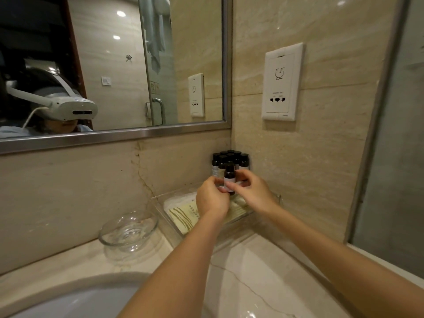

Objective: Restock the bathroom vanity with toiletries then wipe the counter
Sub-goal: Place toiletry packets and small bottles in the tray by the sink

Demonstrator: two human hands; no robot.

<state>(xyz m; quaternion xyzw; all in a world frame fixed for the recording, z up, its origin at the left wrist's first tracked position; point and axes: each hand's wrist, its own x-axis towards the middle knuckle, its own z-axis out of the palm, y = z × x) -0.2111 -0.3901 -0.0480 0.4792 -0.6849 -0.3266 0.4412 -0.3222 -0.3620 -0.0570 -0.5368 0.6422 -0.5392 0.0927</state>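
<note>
Your left hand [212, 199] and right hand [251, 191] pinch one bottle [229, 174]; other bottles [241, 159] crowd just behind them, with the tray [158, 204] edge beneath.

Arms outstretched; left hand [212, 198] and right hand [250, 191] pinch bottle [229, 173].

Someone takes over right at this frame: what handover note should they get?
The left hand and right hand both pinch one dark bottle over the clear tray; whether it stands yet is hidden.
Behind it, other bottles cluster at the tray's back corner; packets lie flat in it; glass dish left of the tray.
Done: most bottles placed. Left: set this one down, then wipe the counter; no cloth in view.
</note>
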